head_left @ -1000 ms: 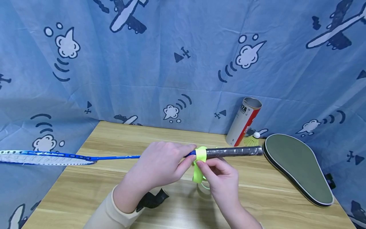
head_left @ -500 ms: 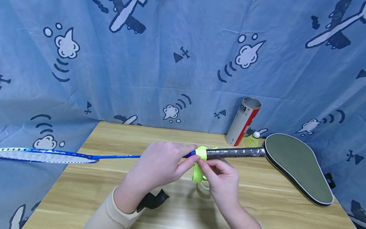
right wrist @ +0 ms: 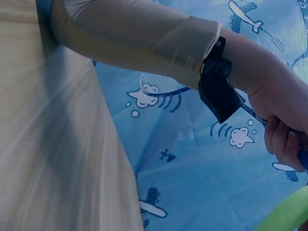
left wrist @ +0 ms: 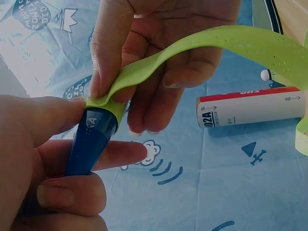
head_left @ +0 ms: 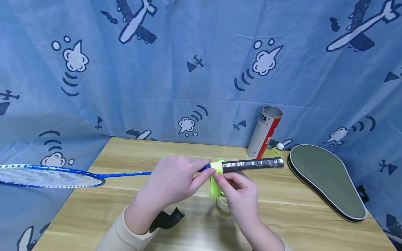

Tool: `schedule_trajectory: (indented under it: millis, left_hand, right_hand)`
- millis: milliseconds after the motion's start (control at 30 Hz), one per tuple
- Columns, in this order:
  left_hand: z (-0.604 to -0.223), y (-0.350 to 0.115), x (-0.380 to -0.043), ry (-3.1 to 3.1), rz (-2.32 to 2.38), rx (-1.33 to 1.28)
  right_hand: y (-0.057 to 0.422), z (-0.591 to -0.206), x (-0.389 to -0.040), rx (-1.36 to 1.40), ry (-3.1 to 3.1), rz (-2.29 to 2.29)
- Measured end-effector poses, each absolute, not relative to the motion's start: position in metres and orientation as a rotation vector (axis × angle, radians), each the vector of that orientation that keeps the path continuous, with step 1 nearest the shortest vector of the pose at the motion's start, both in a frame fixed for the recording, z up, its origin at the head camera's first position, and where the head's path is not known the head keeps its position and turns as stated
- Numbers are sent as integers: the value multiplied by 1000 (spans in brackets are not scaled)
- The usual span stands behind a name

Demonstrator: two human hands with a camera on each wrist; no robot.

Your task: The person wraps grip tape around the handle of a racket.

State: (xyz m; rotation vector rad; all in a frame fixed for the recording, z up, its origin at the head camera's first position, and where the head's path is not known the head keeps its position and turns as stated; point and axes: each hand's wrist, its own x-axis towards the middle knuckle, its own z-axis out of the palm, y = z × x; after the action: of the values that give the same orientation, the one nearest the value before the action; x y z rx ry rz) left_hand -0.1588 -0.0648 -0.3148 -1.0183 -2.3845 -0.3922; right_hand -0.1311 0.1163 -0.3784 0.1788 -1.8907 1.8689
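A blue badminton racket (head_left: 125,174) lies across the head view, its strung head at the left and its dark, shiny handle (head_left: 251,164) at the right. My left hand (head_left: 176,177) grips it by the blue cone just below the handle, thumb at the edge of the tape. Bright yellow-green grip tape (head_left: 215,181) goes round the handle where it meets the cone. Pinched between thumb and fingers of my right hand (head_left: 242,191), the tape's loose length hangs down. In the left wrist view the tape (left wrist: 192,45) runs off toward the right.
A shuttlecock tube (head_left: 264,134) stands at the back, with a yellow shuttlecock (head_left: 276,150) beside it. To the right, a green paddle case (head_left: 328,181) lies on the wooden table (head_left: 125,150). A blue patterned cloth (head_left: 150,76) hangs behind.
The handle's free end has risen slightly and the racket head sits a little lower. Both hands keep their hold at the cone and tape; the whole view has shifted slightly.
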Motion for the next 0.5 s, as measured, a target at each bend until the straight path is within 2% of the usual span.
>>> schedule_trajectory:
  millis: [500]
  left_hand:
    - [-317, -66, -159, -2360, -350, -977]
  right_hand:
    - [118, -376, -133, 108, -1987, 2071]
